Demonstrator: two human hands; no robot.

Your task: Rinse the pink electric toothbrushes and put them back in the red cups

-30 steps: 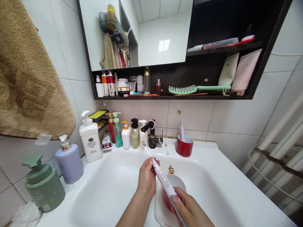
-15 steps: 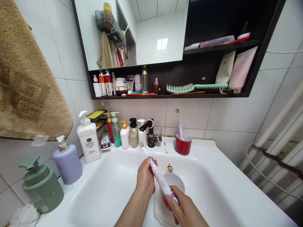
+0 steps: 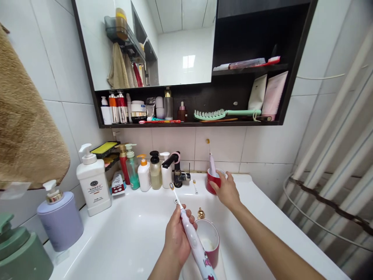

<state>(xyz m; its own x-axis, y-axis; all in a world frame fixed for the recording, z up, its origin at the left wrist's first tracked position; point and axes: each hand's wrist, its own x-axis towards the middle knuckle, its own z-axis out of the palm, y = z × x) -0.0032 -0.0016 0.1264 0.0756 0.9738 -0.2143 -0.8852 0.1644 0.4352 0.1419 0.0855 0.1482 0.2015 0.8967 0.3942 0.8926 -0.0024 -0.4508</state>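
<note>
My left hand is closed around the upper part of a white and pink electric toothbrush, its head tilted up and to the left over the sink. My right hand is at the red cup on the sink's back ledge. Its thumb and fingers are apart, over the cup's front and rim; whether they press on it is unclear. A second electric toothbrush stands in that cup. Below my hands, another cup, red outside and white inside, sits in the sink, partly behind the toothbrush I hold.
The black faucet rises from the back of the white sink. A small brush head lies on the ledge. Several pump bottles line the back left. A dark mirror cabinet hangs above, with pipes on the right.
My right hand has let go of the toothbrush handle and moved up and right to the red cup. The toothbrush stays in my left hand. The view has shifted right.
</note>
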